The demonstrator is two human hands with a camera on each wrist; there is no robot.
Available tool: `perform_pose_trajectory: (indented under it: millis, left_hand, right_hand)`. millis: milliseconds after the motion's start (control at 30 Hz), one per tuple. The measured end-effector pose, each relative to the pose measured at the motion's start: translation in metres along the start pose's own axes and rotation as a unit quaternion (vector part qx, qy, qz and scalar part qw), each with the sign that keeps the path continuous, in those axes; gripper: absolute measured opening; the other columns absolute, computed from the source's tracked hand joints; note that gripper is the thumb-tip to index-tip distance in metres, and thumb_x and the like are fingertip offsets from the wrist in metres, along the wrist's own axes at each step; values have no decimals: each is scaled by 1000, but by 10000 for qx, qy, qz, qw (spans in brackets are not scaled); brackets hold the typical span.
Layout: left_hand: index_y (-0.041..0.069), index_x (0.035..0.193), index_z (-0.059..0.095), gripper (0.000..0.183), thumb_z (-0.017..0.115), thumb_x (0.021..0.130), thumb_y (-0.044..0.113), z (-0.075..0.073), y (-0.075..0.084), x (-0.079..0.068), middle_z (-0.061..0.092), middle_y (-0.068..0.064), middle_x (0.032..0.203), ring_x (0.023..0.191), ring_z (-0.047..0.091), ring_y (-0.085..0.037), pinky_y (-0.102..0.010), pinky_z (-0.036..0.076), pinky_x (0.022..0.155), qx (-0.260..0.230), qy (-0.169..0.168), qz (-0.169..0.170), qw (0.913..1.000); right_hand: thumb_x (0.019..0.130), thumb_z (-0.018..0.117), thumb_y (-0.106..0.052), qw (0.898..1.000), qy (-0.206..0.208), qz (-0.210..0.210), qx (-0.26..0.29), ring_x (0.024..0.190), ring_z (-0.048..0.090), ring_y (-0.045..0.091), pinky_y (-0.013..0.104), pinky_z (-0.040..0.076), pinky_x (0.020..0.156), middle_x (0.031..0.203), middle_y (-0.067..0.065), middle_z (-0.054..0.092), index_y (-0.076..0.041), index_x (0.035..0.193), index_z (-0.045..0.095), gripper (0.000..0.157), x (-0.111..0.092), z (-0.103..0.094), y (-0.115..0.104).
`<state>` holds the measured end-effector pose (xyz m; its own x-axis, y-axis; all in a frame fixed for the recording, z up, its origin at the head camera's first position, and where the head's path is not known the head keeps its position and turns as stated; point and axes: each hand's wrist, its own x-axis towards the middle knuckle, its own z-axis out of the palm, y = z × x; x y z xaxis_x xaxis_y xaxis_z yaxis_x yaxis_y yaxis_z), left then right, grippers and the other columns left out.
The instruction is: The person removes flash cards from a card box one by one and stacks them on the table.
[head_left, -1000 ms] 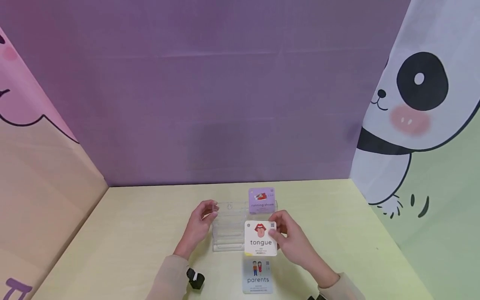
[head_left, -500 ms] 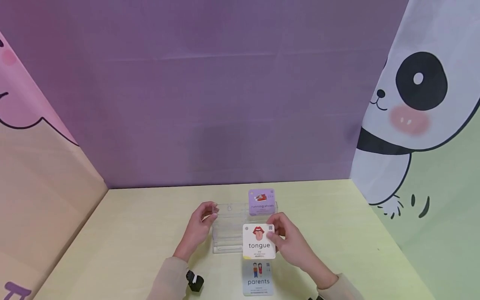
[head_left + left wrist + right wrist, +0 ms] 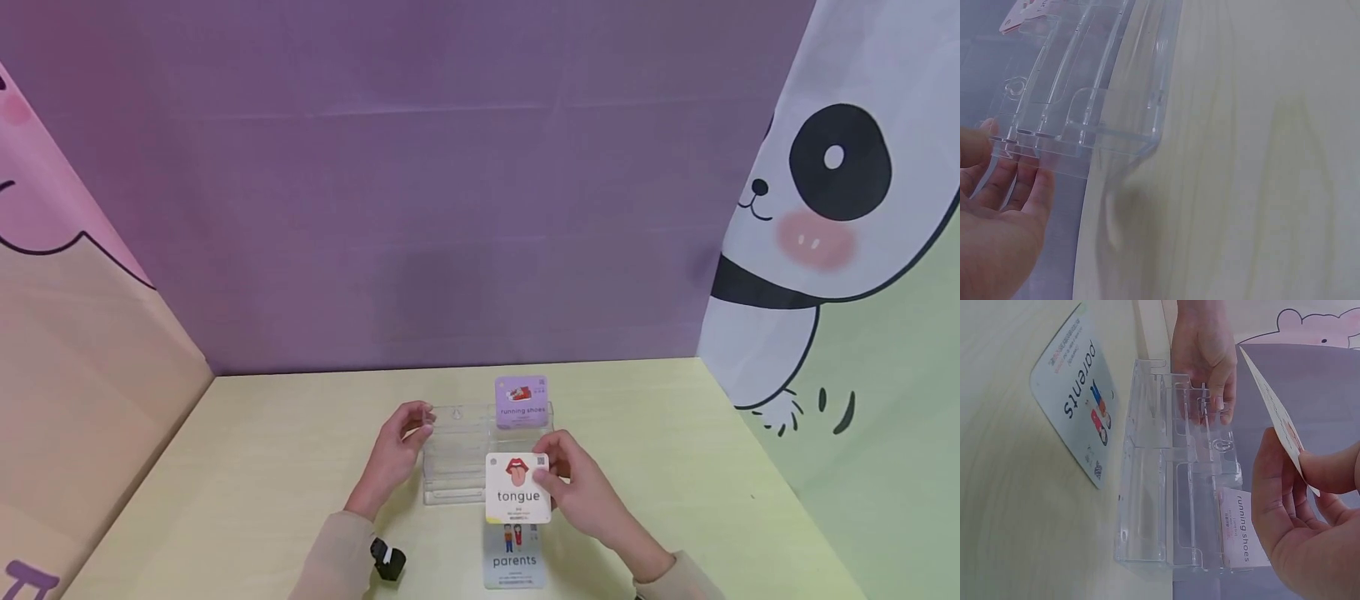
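Note:
My right hand (image 3: 585, 492) pinches a white card (image 3: 517, 504) printed "tongue" by its right side, thumb on the front and fingers behind. In the right wrist view this card (image 3: 1275, 412) appears nearly edge-on, raised off the table. A clear plastic tiered card holder (image 3: 455, 458) stands just behind it. My left hand (image 3: 401, 450) grips the holder's upper left edge, thumb on one side and fingers on the other, as the left wrist view shows. The purple "running shoes" card (image 3: 521, 402) stands in the holder's back tier on the right.
A pale blue "parents" card (image 3: 514, 567) lies on the table (image 3: 262, 492) in front of the holder, its top overlapped by the tongue card in the head view. A black device (image 3: 387, 560) is beside the left sleeve. Behind the table rises a purple cloth backdrop (image 3: 450, 208).
The tongue card in my right hand has come slightly down and toward the front, now overlapping the top of the parents card in view. My left hand keeps its grip on the holder.

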<state>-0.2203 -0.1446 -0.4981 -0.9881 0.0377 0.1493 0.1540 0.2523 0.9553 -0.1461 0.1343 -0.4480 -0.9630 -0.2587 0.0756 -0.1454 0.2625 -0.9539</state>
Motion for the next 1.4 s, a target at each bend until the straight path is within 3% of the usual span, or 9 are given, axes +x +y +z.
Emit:
perform_pose_trajectory:
  millis: [1400]
  left_hand:
    - [6, 126, 51, 33, 56, 94, 3, -1, 0, 0, 59, -9, 118, 115, 53, -23, -37, 43, 102, -31, -44, -113, 9999]
  right_hand:
    - [89, 61, 3, 9991, -283, 24, -325, 68, 56, 19, 40, 55, 49, 80, 9, 53, -6, 105, 49, 22, -8, 9, 14]
